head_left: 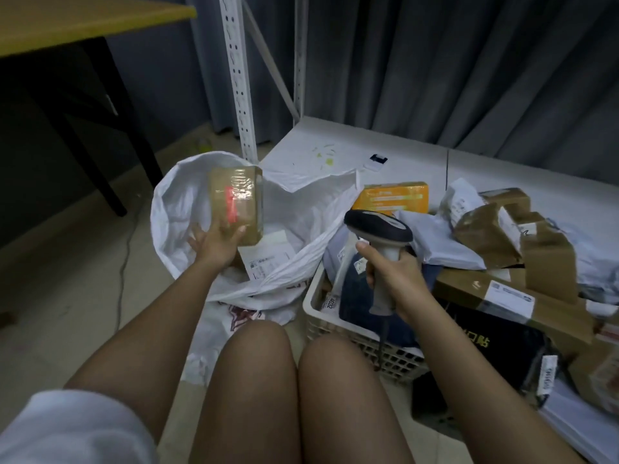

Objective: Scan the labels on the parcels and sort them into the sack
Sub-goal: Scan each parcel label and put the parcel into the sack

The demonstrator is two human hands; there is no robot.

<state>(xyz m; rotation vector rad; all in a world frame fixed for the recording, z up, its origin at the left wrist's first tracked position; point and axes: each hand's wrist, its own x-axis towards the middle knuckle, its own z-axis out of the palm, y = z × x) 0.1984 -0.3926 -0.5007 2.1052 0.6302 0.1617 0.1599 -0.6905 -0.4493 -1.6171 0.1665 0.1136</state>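
My left hand [216, 244] holds a small brown cardboard parcel [236, 204], wrapped in clear tape with a red mark, up over the open mouth of the white sack [174, 209]. A white parcel with a printed label [268, 257] lies inside the sack. My right hand [393, 272] grips the handle of a grey and black barcode scanner [378, 229], its head pointing left toward the parcel. More parcels fill the white plastic basket [321, 316] below the scanner.
A low white shelf board [335, 142] carries an orange box [392, 197], grey mailers, and taped brown parcels [502, 226]. A long brown box [495, 296] and a black package [492, 349] lie right of the basket. A black-legged table [83, 25] stands far left; shelf uprights [239, 78] rise behind the sack.
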